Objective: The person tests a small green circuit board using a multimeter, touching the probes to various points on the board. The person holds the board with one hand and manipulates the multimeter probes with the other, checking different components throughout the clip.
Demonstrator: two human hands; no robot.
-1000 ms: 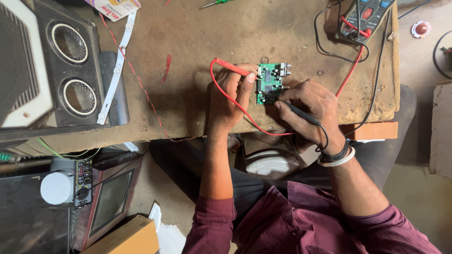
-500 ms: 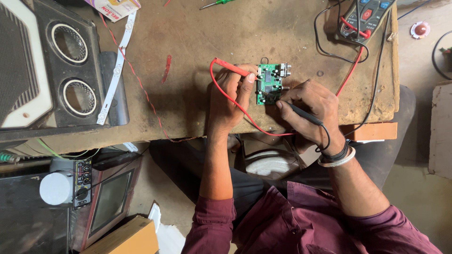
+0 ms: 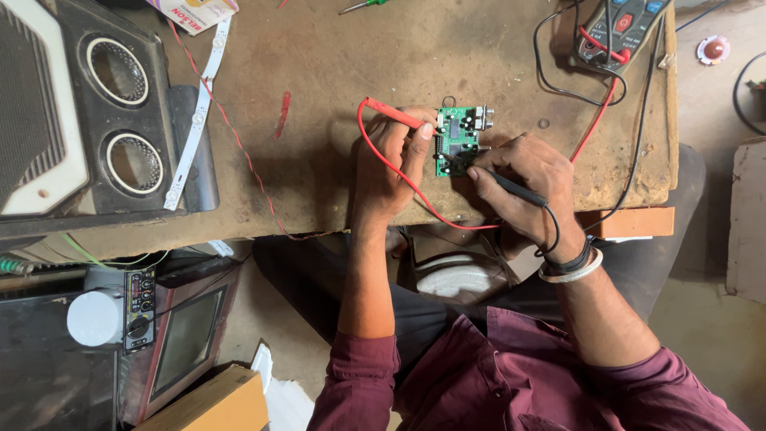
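The green circuit board [image 3: 457, 142] is lying on the bench [image 3: 335, 104] between both hands. The red probe [image 3: 392, 114] is pinched in the left hand [image 3: 391, 160]; the black probe [image 3: 511, 187] is pinched in the right hand [image 3: 531, 179], its tip on the board.

Your left hand [image 3: 388, 164] sits just left of centre frame, fingers curled, thumb and forefinger pinched closed. Your right hand [image 3: 523, 179] lies right of centre, fingers bunched in a pen-like grip, wrist bent toward the lower right. Both forearms rise from the bottom edge, sleeves pushed up.
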